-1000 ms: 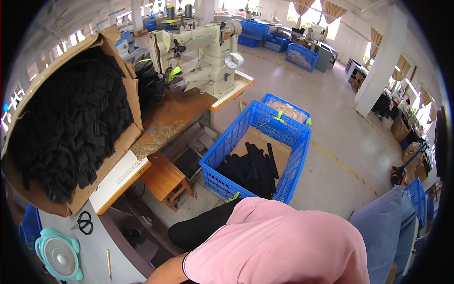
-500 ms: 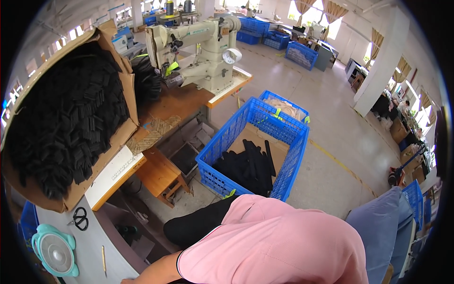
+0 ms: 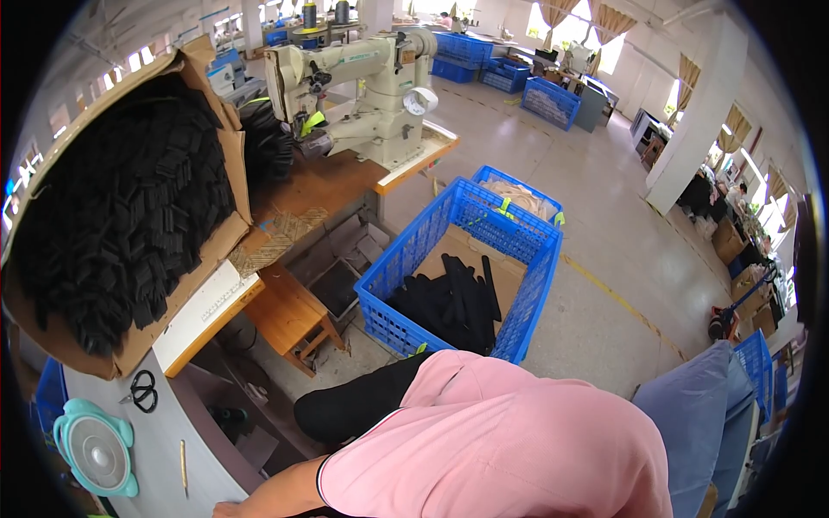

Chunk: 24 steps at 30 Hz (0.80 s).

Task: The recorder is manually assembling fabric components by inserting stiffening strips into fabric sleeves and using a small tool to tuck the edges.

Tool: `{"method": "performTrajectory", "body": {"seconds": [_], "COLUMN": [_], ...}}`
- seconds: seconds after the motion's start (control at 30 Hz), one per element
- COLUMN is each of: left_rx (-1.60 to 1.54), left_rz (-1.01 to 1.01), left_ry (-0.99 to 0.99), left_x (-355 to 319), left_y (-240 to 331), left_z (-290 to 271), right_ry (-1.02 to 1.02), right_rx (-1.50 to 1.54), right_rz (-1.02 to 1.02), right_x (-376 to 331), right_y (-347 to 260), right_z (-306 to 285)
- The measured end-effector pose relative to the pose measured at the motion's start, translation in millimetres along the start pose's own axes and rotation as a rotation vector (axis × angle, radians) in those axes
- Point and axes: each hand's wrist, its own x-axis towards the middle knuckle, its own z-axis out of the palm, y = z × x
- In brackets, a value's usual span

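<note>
My left forearm comes out of a pink sleeve (image 3: 371,449) along the lower edge. My left hand (image 3: 229,509) lies at the edge of the grey tabletop (image 3: 164,449), mostly cut off by the picture's edge, so its fingers cannot be made out. Nearest to it on the tabletop is a thin tan stick-like tool (image 3: 183,466). Black-handled scissors (image 3: 144,393) and a small turquoise fan (image 3: 98,447) lie farther left. My right hand is out of the picture.
A tilted cardboard box (image 3: 237,237) full of black strips stands at the left. Behind it is a sewing machine (image 3: 389,112). A blue crate (image 3: 540,302) holding black pieces stands on the floor ahead, near a wooden stool (image 3: 289,306). Blue-grey cushion-like panels (image 3: 686,414) are at the right.
My left hand and forearm have shifted slightly left along the tabletop edge. The view has moved a little; the items on the table and floor keep their places.
</note>
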Motion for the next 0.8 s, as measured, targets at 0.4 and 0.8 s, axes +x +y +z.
{"method": "performTrajectory", "body": {"seconds": [0.4, 0.8], "left_rx": [0.075, 0.208], "left_rz": [0.033, 0.079], "left_ry": [0.005, 0.013], "left_x": [-1, -2], "left_y": [-5, -10], "left_z": [-1, -6], "right_ry": [-0.005, 0.258], "right_rx": [-0.120, -0.056], "right_rz": [-0.059, -0.234], "right_x": [-3, 6], "right_y": [-7, 18], "right_z": [0, 29]}}
